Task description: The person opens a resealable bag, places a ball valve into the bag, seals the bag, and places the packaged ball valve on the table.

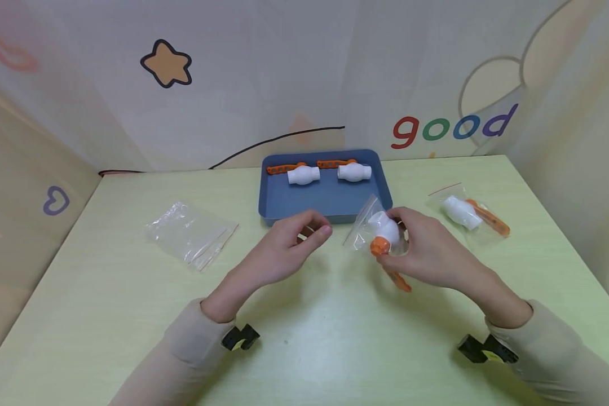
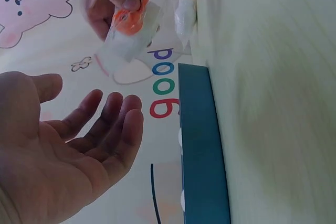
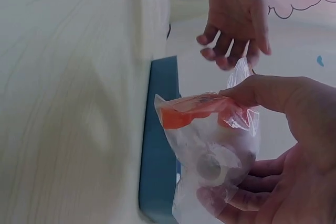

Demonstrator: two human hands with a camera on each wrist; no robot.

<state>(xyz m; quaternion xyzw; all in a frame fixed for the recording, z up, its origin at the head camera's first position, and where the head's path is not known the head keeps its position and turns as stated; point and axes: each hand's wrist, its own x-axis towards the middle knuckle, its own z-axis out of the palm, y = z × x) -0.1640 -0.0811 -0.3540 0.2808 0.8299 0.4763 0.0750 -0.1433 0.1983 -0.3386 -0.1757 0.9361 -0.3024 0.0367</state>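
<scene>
My right hand (image 1: 431, 248) grips a clear zip bag (image 3: 189, 145) between thumb and fingers, above the table in front of the tray's right corner. Inside the bag are a white ribbed part (image 1: 385, 227) and an orange piece (image 1: 380, 246) with a long handle. My left hand (image 1: 289, 245) hovers to the left of the bag, fingers loosely bent, palm toward it, holding nothing; the left wrist view shows the palm (image 2: 68, 150). Behind both hands lies the blue tray (image 1: 304, 203), with two white parts (image 1: 303, 175) and two orange handles (image 1: 284, 168) along its back.
Flat clear bags (image 1: 190, 234) lie on the table at the left. At the right lies another bag with a white part (image 1: 462, 212) and an orange handle (image 1: 492, 220). A printed curtain (image 1: 284, 73) stands behind the table (image 1: 304, 361).
</scene>
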